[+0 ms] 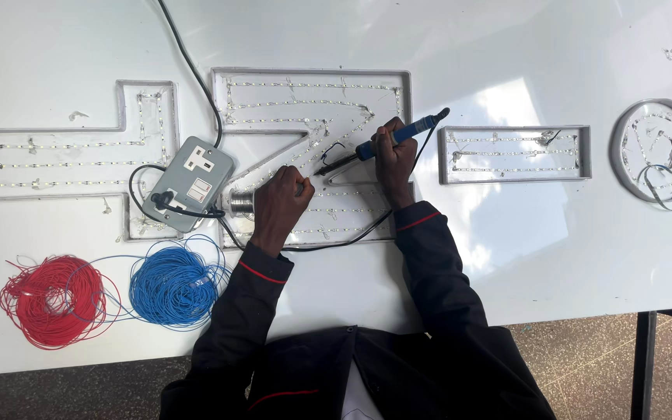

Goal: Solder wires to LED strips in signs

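Holding a blue-handled soldering iron (383, 145) like a pen, our right hand (394, 159) grips it closed and slants its dark tip down and left onto the light strips inside the middle sign letter (313, 78), a shallow white tray with raised walls. Our left hand (280, 204) rests on the same tray just left of the tip, fingers curled and pressed down near a strip; whether it pinches a wire or solder we cannot tell. A short loop of dark wire (334, 148) lies beside the tip. We judge that a joint on the strip is being soldered; the next move, as we read it, calls for a steady tip and a firm left hand until the joint sets.

The iron's black cord (351, 237) runs from the handle's far end, round under our right wrist and along the tray's near edge toward a grey socket box (190, 183), which sits just left of the hand. A black plug (161, 201) is in the box, and a thick black cable (188, 66) leaves it toward the far edge of the white table (507, 264).

Left of the box lies another letter tray (56, 163) with strips. To the right we see a small rectangular tray (515, 154) and, further right, a round tray (657, 152) with blue wires. On the near left of the table lie a blue wire coil (174, 286) and a red wire coil (50, 299), near each other.
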